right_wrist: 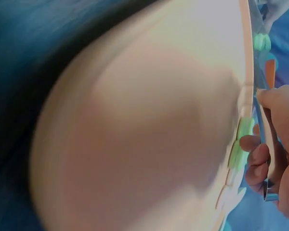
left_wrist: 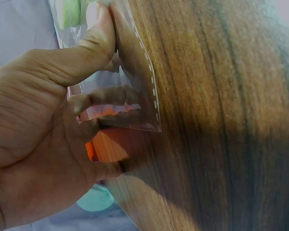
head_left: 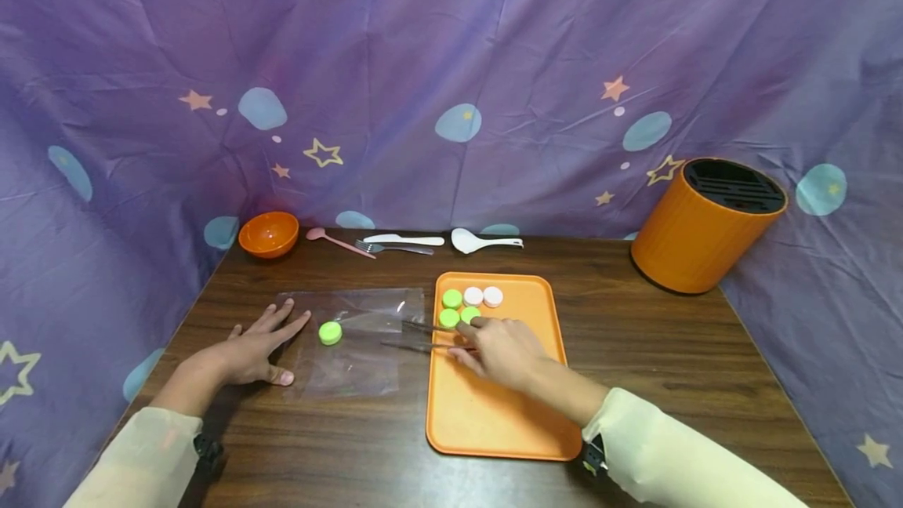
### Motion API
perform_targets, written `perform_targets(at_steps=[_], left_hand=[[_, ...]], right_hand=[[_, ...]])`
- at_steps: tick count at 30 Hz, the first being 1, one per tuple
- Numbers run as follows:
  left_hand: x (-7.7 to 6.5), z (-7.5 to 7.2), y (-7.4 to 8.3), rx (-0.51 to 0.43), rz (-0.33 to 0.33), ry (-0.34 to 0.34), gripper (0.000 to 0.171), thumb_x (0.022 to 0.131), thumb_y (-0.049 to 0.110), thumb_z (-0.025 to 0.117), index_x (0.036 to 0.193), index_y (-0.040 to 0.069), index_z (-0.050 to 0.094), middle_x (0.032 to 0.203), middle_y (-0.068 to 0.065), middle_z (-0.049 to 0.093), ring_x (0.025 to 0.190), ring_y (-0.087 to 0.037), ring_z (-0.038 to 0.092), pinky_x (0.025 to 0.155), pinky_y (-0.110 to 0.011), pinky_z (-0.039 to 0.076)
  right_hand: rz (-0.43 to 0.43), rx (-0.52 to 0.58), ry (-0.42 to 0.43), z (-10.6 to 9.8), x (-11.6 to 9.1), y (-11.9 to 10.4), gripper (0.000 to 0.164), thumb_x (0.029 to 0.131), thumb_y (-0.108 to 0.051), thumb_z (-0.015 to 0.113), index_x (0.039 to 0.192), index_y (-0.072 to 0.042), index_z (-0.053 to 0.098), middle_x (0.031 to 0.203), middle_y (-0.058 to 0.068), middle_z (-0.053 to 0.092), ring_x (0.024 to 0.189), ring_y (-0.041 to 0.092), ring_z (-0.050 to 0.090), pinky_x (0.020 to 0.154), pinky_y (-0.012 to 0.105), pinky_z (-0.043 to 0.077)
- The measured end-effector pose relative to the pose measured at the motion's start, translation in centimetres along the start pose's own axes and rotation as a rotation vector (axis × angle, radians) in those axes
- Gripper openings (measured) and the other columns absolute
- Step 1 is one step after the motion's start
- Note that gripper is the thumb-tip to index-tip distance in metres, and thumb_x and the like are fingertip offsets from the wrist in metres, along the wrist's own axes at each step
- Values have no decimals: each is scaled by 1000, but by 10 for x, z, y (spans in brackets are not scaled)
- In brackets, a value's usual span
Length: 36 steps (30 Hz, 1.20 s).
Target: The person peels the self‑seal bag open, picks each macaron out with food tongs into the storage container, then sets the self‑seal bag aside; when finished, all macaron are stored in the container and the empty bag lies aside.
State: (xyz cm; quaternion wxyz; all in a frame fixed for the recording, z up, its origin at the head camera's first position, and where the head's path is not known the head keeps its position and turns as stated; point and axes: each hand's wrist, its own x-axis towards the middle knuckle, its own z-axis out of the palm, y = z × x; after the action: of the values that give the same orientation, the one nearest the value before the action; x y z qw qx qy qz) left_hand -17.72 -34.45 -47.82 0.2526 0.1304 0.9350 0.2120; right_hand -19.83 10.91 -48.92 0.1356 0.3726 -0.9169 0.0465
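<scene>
A clear plastic bag point(head_left: 353, 376) lies flat on the table, a green macaron point(head_left: 330, 333) on or in it; I cannot tell which. My left hand point(head_left: 254, 350) spreads its straight fingers at the bag's left edge. In the left wrist view the thumb point(left_wrist: 94, 41) touches the film, and other fingers show through it. Over the orange tray point(head_left: 494, 426), my right hand point(head_left: 504, 351) grips metal tongs point(right_wrist: 274, 166). Their two arms stand apart and point left over the bag, nothing between the tips. Several macarons, green point(head_left: 451, 299) and white point(head_left: 492, 296), sit at the tray's far end.
Along the back lie an orange bowl point(head_left: 270, 235), a pink spoon point(head_left: 342, 242), a white knife point(head_left: 416, 240), a fork point(head_left: 402, 248) and a white ladle point(head_left: 469, 241). An orange knife block point(head_left: 694, 241) stands at the back right, before a purple curtain point(head_left: 451, 61).
</scene>
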Motion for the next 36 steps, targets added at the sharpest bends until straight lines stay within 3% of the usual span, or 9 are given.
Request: perform_targets(at_steps=[8, 16, 23, 27, 31, 35, 36], left_hand=[[-1, -1, 1, 6, -14, -8, 116, 88, 55, 83, 179, 25, 17, 185, -26, -6, 168, -58, -8, 115, -96, 2], [-3, -1, 2, -19, 5, 2, 115, 90, 49, 84, 179, 21, 17, 184, -28, -8, 167, -59, -12, 115, -96, -3], [6, 4, -13, 5, 15, 13, 117, 87, 58, 82, 179, 32, 16, 186, -23, -6, 169, -55, -10, 116, -95, 0], [4, 1, -6, 14, 0, 2, 116, 88, 55, 83, 179, 27, 17, 185, -25, -6, 169, -57, -9, 117, -95, 0], [-5, -4, 9, 20, -13, -2, 114, 90, 46, 84, 179, 17, 18, 183, -30, -7, 167, -61, -9, 117, -95, 0], [-7, -4, 11, 15, 1, 11, 115, 90, 45, 85, 179, 18, 18, 183, -30, -6, 166, -60, -10, 115, -96, 0], [-1, -1, 0, 16, 3, 13, 117, 88, 51, 85, 179, 22, 17, 184, -28, -6, 167, -59, -10, 115, -96, 0]], right_hand=[[6, 30, -28, 5, 15, -15, 32, 105, -52, 73, 108, -20, 77, 87, -4, 75, 69, 16, 73, 55, 40, 61], [-31, 7, -48, 10, 34, -37, 43, 107, -56, 69, 117, -15, 78, 85, 1, 74, 69, 18, 74, 51, 39, 60], [0, 11, -68, 16, 46, -50, 46, 108, -56, 67, 122, -14, 79, 100, 5, 81, 79, 22, 79, 56, 42, 63], [0, 7, -70, 19, 51, -54, 47, 108, -56, 66, 124, -14, 79, 103, 6, 82, 79, 25, 80, 57, 43, 63], [-11, -11, -71, 21, 55, -58, 49, 108, -58, 64, 122, -13, 79, 105, 6, 82, 78, 25, 80, 56, 42, 62], [-12, -32, -62, 21, 56, -60, 46, 109, -58, 64, 109, -14, 78, 97, 3, 81, 74, 23, 78, 53, 40, 60], [-10, -35, -61, 21, 57, -61, 45, 109, -58, 64, 105, -15, 77, 94, 3, 80, 73, 23, 78, 52, 40, 60]])
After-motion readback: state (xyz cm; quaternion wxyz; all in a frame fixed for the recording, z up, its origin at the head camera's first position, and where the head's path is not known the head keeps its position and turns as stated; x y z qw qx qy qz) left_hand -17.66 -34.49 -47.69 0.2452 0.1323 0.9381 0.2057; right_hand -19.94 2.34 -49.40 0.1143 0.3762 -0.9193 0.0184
